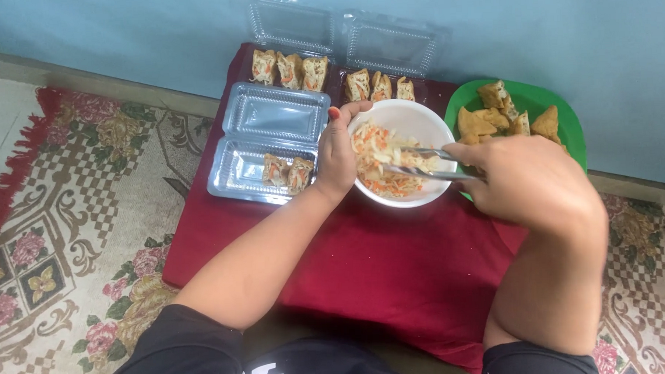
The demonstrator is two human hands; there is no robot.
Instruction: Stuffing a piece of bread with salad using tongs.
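risk: the tongs [420,164] carry only a loose pinch of the shredded veg filling [379,163], so strands could easily drop on the red cloth [394,258] if the squeeze slackens
left hand [339,153]: fingers curled on the rim of the white bowl [411,118], steadying it, nothing else held
right hand [527,180]: clamped round the metal tongs, tips down in the filling
filling: sits in the bowl, mid-cloth, on the floor
nearby: clear plastic clamshell tray [243,172] with two stuffed tofu pieces [288,172] just left of the bowl; green plate [558,102] of fried tofu puffs [503,115] on the right
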